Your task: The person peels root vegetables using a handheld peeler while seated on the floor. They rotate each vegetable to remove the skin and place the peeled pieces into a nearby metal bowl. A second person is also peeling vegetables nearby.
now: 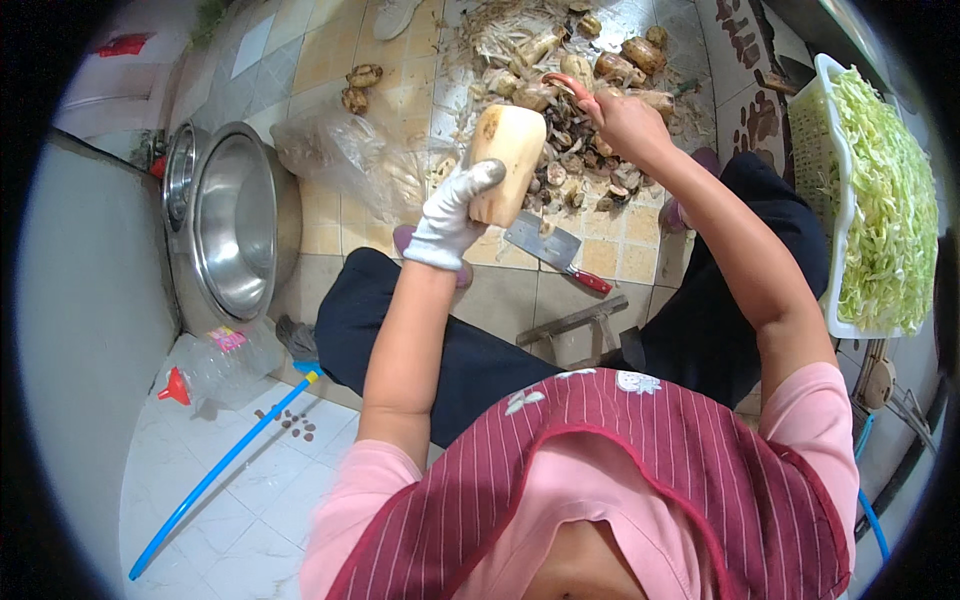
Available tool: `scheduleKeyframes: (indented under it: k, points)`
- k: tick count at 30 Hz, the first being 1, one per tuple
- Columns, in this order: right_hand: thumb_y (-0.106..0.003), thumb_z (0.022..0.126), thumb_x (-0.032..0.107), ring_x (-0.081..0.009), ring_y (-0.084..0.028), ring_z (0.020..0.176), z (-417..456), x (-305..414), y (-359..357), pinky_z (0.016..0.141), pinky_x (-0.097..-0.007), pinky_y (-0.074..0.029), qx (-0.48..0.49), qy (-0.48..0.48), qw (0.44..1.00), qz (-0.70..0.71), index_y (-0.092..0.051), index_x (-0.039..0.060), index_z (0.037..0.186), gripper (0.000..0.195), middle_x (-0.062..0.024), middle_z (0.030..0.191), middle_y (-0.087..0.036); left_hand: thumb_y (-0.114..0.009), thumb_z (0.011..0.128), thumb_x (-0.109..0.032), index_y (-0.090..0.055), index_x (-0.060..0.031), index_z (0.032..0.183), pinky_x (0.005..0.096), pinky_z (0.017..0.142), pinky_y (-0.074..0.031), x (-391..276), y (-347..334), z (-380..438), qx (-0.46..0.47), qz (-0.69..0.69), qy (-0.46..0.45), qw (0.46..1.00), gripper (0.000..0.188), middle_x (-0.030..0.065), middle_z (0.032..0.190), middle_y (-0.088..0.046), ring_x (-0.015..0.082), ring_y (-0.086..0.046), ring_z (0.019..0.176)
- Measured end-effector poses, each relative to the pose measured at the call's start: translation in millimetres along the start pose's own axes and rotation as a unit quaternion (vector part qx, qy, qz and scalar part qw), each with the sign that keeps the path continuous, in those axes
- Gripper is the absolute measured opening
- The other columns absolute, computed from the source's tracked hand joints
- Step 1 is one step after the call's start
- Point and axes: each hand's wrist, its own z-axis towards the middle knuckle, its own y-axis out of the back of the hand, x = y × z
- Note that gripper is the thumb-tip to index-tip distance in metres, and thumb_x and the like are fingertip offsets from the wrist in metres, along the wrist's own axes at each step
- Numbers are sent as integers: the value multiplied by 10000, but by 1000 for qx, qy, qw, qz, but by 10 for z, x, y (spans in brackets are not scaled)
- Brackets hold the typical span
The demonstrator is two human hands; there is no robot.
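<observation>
A thick, pale, peeled lotus root segment (517, 154) is held upright in my left hand (459, 206), which wears a white knit glove with grey fingertips. A brown patch marks its upper left side. My bare right hand (628, 124) grips a red-handled peeler (568, 84), held apart from the segment, to its upper right. Beneath both hands, peel strips (499, 37), cut-off root ends (574, 161) and brown unpeeled lotus roots (619, 66) lie heaped on the tiled floor. A cleaver (545, 240) with a red handle rests flat on the floor below the segment.
Steel basins (236, 221) stand at left beside a clear plastic bag (352, 154). A white basket (838, 202) of shredded cabbage (885, 210) is at right. Nearer are a plastic bottle (232, 360), a red funnel (175, 386) and a blue pole (225, 472).
</observation>
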Motion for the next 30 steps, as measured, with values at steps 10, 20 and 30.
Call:
scheduleKeyframes:
  k: [10,20,30]
  points:
    - [-367,875,419,-287,-562,510,-276,444,100,443,-379,-439,-67,188,980,-18,-483,73,824,368,-113,576,-551,-672,687,-151,-405,-60,1186,269,714,-474,65,7,144,-71,62,9,996,573,67,1033,-528,140,-542,874]
    - [-303,891,446,-180,-526,392,-258,282,81,345,-309,-419,-34,54,998,-22,-506,66,801,440,-75,507,-534,-750,599,-138,-343,4,1208,276,788,-449,135,19,191,-109,192,-39,975,746,107,1051,-527,176,-528,947]
    - [-310,889,448,-227,-560,461,-75,102,91,419,-361,-470,1,9,995,-98,-529,77,926,432,-111,546,-551,-767,562,-144,-256,22,1275,279,791,-451,91,-63,157,-84,236,-75,965,893,123,1097,-495,185,-503,988]
